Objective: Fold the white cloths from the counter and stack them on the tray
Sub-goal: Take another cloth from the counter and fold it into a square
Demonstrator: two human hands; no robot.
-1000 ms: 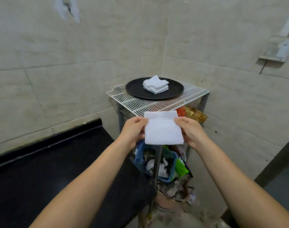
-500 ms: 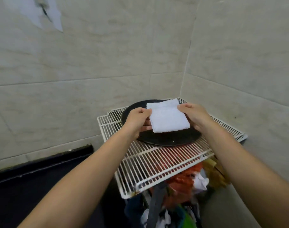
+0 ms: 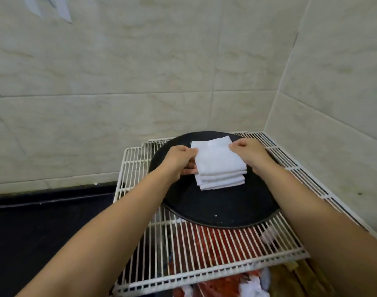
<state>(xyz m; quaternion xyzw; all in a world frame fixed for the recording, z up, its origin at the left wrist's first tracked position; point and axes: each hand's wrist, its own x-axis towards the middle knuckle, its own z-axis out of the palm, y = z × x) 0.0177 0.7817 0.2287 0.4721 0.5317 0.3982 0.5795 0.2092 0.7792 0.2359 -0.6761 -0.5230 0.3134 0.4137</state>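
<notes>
A folded white cloth (image 3: pixel 217 156) lies on top of a small stack of folded white cloths (image 3: pixel 220 181) on the round black tray (image 3: pixel 221 209). My left hand (image 3: pixel 180 160) pinches the top cloth's left edge. At the right edge my right hand (image 3: pixel 248 153) pinches the same cloth. The tray sits on a white wire rack (image 3: pixel 204 251) in the corner of the tiled walls.
A black counter (image 3: pixel 44 232) runs along the left wall, its top below the rack's level. Under the rack lie red, white and brown items (image 3: pixel 226 284), seen through the wires. Tiled walls close in behind and to the right.
Both hands carried the folded cloth forward and down from in front of the rack onto the stack on the tray. The view moved closer to the rack.
</notes>
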